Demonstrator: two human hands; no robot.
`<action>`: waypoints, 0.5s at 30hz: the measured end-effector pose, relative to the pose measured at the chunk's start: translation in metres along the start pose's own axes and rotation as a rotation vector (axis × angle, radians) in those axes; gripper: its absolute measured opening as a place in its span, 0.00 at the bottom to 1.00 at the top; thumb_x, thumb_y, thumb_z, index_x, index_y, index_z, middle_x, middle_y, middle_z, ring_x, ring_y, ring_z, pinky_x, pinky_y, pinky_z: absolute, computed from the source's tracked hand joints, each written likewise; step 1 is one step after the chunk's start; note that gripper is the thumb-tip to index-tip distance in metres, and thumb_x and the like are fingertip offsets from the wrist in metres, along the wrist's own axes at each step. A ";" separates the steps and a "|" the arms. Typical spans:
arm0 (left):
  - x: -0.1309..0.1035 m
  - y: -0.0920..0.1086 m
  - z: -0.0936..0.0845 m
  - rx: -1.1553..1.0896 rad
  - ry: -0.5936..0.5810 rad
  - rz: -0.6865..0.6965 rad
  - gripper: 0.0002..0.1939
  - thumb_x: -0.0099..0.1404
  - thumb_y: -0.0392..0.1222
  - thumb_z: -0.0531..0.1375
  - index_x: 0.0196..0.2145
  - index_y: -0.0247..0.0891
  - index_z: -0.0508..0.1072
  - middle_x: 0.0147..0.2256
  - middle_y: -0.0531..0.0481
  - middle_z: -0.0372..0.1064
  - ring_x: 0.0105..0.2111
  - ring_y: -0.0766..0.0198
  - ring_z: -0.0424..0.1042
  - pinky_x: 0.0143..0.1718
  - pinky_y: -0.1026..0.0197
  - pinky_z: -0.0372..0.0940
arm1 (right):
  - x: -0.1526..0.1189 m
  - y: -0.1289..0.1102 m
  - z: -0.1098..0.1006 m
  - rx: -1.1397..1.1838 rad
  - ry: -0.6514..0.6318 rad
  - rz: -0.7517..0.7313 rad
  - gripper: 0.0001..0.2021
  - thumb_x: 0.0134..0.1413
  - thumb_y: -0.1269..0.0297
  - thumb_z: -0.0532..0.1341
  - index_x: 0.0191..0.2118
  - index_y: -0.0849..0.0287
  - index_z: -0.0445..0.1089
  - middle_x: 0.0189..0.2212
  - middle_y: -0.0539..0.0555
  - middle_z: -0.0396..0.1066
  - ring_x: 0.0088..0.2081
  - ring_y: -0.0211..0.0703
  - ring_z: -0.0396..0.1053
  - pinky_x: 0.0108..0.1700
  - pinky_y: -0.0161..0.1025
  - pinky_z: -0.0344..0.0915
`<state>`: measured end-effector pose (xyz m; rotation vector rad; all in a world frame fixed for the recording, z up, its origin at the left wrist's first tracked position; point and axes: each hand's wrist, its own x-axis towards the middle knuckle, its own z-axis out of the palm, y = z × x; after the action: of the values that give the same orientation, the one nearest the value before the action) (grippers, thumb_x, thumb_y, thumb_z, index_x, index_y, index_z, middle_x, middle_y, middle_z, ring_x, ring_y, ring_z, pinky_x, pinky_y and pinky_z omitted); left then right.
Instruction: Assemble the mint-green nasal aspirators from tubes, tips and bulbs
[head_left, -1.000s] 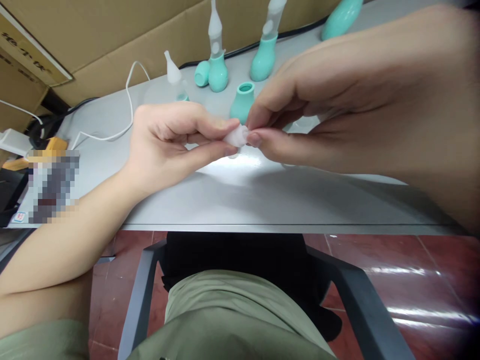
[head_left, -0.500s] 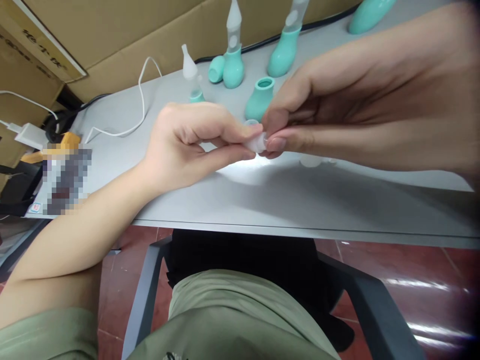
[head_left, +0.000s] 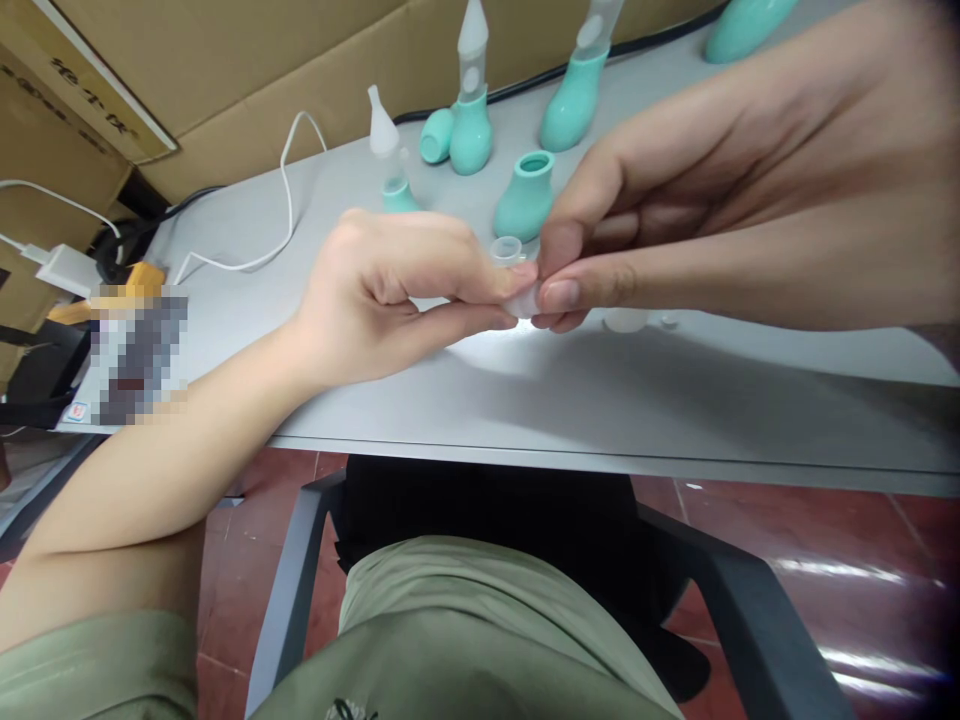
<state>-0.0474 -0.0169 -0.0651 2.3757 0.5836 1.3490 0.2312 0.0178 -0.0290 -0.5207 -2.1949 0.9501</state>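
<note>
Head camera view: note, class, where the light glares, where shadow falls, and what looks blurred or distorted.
In the head view, a bright patch on the grey table below the fingertips, with a broad shadow to its right; in the head view, glare streaks on the red floor, the white piece pale and soft-edged, and the right hand looking stretched towards a darkened frame edge.

Left hand [head_left: 409,270] and right hand [head_left: 697,225] pinch close together.
</note>
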 end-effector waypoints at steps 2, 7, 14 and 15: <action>0.001 0.003 -0.001 -0.005 -0.022 -0.021 0.19 0.84 0.65 0.73 0.45 0.51 0.93 0.39 0.50 0.87 0.38 0.59 0.90 0.45 0.54 0.85 | 0.000 0.001 -0.002 0.014 -0.005 0.002 0.03 0.71 0.60 0.80 0.42 0.47 0.90 0.35 0.47 0.87 0.34 0.40 0.87 0.30 0.34 0.80; -0.001 0.007 -0.001 -0.011 -0.010 -0.049 0.20 0.82 0.67 0.73 0.46 0.51 0.93 0.39 0.49 0.86 0.38 0.59 0.89 0.45 0.53 0.85 | 0.003 -0.002 -0.005 0.057 -0.028 0.049 0.06 0.67 0.58 0.81 0.38 0.49 0.88 0.33 0.46 0.86 0.33 0.39 0.87 0.30 0.31 0.81; -0.004 0.000 0.006 0.090 0.023 -0.034 0.30 0.81 0.77 0.68 0.43 0.48 0.93 0.35 0.47 0.84 0.33 0.59 0.86 0.40 0.54 0.84 | 0.013 -0.005 -0.006 0.096 -0.118 0.149 0.07 0.63 0.56 0.80 0.35 0.48 0.86 0.30 0.46 0.84 0.28 0.37 0.82 0.27 0.33 0.76; -0.004 0.000 0.006 0.090 0.045 -0.003 0.28 0.81 0.75 0.70 0.42 0.48 0.93 0.35 0.48 0.85 0.33 0.60 0.86 0.39 0.54 0.84 | 0.013 -0.006 -0.005 0.087 -0.115 0.155 0.07 0.63 0.57 0.80 0.35 0.48 0.86 0.29 0.46 0.84 0.28 0.36 0.82 0.27 0.32 0.75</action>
<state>-0.0440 -0.0192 -0.0713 2.4195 0.6743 1.4055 0.2250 0.0242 -0.0166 -0.6151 -2.2276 1.1784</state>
